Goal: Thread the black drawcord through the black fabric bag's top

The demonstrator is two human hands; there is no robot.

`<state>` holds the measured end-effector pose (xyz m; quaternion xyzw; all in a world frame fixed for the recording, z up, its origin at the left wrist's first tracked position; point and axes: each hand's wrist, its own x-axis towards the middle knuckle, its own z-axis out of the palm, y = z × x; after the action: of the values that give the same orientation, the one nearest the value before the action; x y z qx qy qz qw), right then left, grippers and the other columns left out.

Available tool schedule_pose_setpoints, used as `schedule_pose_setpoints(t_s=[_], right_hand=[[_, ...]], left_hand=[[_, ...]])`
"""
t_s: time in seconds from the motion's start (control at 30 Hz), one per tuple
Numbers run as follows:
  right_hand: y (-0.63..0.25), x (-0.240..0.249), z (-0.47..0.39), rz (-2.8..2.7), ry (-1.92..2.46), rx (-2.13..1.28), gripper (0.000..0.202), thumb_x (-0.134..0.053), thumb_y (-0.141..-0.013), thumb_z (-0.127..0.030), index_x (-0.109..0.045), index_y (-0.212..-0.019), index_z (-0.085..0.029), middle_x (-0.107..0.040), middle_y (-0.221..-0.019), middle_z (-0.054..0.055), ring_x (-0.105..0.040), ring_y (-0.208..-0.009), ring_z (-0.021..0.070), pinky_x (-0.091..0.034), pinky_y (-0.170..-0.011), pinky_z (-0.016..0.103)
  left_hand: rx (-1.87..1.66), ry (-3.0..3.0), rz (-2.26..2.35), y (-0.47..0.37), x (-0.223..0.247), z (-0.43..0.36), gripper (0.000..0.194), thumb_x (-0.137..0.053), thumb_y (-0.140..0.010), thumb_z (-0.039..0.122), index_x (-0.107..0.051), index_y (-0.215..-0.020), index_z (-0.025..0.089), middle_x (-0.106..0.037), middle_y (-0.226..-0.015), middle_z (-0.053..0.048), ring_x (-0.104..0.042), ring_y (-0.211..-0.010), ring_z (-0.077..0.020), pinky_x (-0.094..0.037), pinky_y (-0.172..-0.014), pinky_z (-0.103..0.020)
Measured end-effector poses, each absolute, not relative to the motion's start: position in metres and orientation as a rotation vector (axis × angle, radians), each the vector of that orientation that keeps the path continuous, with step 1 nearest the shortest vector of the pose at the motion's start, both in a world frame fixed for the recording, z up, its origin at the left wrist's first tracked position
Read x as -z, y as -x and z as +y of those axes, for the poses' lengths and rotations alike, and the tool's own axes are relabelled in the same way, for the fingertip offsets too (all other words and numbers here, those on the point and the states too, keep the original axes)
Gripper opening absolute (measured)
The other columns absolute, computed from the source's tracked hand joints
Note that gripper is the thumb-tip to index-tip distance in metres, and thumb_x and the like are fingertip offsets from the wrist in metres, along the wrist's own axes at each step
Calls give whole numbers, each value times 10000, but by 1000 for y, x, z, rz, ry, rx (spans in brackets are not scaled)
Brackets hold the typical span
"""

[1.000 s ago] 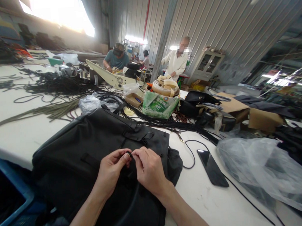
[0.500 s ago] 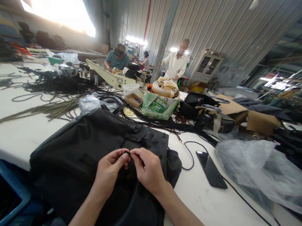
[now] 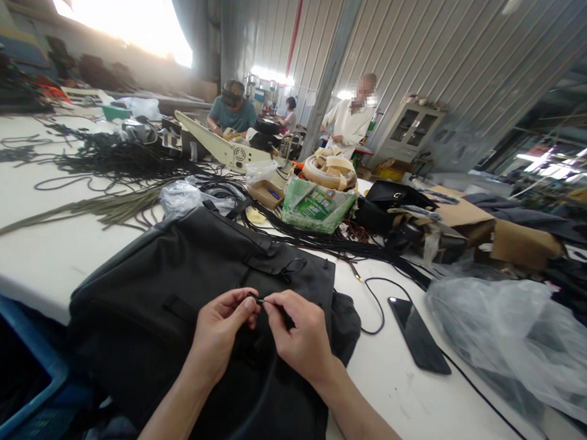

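A large black bag (image 3: 179, 277) lies on the white table in front of me, with loops and a thin tied cord on its upper face. Over the bag, my left hand (image 3: 227, 330) pinches a small black piece (image 3: 252, 296) between thumb and forefinger. From the right, my right hand (image 3: 298, 330) pinches a thin black cord (image 3: 260, 302) that meets this piece. Fingertips hide most of both, so the exact kind of the small piece cannot be made out. The two hands are close together, a short gap between their fingertips.
A black phone (image 3: 419, 334) and clear plastic bag (image 3: 517, 340) lie to the right. Behind are a green-and-white sack (image 3: 317, 206), a cardboard tray (image 3: 266, 194) and bundled black cords (image 3: 324, 243). A blue crate (image 3: 43, 386) stands lower left. Several people work farther back.
My fingertips have drawn slightly apart, and more of the thin cord shows between them. The whole view has shifted a little, so the scene sits farther right.
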<state>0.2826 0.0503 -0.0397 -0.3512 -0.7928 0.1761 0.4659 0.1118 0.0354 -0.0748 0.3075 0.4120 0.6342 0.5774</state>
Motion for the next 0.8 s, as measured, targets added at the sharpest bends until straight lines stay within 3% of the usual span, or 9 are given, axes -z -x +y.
schedule_pose_setpoints(t_s=[0.53,0.8], right_hand=[[-287,42,49,-1931,814,-492,146,-651,-1039,-125,-745,-1049,-236,-787,-903,34,-765,-782,187,-589,-734,292],[-286,40,51,-1900,854,-641,126,-641,-1078,-189,-754,-1049,-238,-779,-926,32,-747,-811,190,-584,-753,292]], left_hand=[[-1447,-900,954,-113,76,35,321,-927,-869,438,-840,-1019,169,-768,-771,-27,-643,-645,-122,-532,-640,-214],[-1496,-828,946,-113,69,30,326,-992,-779,405,-888,-1004,193,-798,-803,-40,-648,-662,-117,-538,-643,-202]])
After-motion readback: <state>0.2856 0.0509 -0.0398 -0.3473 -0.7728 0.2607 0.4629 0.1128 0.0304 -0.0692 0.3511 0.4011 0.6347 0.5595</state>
